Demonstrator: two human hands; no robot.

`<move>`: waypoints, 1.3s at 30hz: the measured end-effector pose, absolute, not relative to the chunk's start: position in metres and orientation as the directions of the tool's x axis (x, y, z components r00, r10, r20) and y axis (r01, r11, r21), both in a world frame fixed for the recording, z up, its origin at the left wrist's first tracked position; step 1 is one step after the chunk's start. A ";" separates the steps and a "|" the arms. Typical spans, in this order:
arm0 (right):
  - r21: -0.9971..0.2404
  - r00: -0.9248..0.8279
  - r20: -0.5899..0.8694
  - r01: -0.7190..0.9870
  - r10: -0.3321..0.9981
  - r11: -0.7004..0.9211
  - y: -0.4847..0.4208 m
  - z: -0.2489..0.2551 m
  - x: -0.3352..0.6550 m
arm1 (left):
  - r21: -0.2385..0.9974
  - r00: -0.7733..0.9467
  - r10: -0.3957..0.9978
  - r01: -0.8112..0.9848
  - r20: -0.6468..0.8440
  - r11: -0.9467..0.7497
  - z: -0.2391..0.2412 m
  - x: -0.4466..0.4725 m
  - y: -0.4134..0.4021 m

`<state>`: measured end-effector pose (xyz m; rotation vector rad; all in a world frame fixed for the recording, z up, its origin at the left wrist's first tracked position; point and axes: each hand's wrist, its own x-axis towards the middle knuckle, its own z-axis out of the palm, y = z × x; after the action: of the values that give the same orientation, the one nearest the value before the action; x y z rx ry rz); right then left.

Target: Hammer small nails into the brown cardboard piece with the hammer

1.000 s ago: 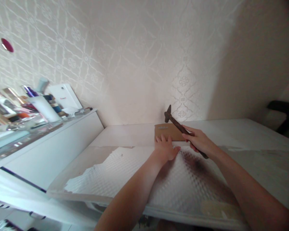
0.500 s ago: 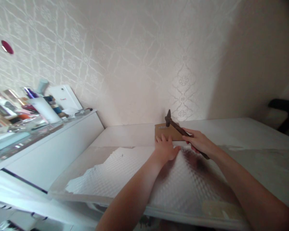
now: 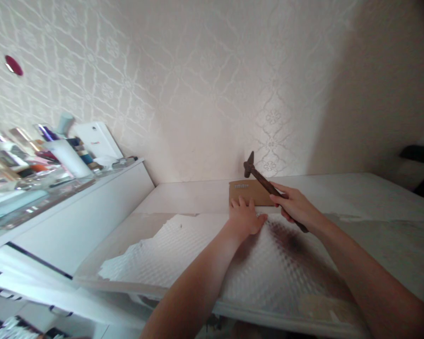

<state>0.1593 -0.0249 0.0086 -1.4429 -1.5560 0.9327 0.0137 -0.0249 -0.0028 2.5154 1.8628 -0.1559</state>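
My right hand (image 3: 294,203) is wrapped round the handle of a dark, worn hammer (image 3: 260,179). The hammer's head points up and left, raised over a flat brown piece of cardboard (image 3: 251,192). A small row of greyish bits shows near the cardboard's upper left; they are too small to name. My left hand (image 3: 243,215) lies with its fingers spread over the cardboard's lower left edge, thumb out to the right. Beneath both arms is a white quilted sheet (image 3: 183,242) with a ragged left edge.
A pale ledge (image 3: 187,195) runs along the patterned wall (image 3: 212,84). To the left, a white cabinet (image 3: 92,212) carries bottles, a white cup (image 3: 69,159) and a white box (image 3: 97,140). A black curved object (image 3: 420,157) stands at the far right.
The hammer's head has risen a little, away from the cardboard, exposing more of it. My left hand stays in place on the cardboard. The view has shifted slightly.
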 end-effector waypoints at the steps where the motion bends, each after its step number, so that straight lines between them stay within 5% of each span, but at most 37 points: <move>1: -0.912 -0.024 0.069 0.403 0.997 0.073 -0.025 0.008 0.159 | -0.047 0.289 0.954 0.955 -0.079 -0.293 -0.003 0.014 -0.025; 39: -0.882 -0.047 0.067 0.464 0.997 0.081 -0.026 0.008 0.160 | -0.022 0.281 0.956 0.959 -0.085 -0.284 0.001 0.014 -0.028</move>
<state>0.1597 -0.0257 0.0080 -1.4795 -1.6145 0.9034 0.0138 -0.0275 0.0010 2.4877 1.8593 -0.1267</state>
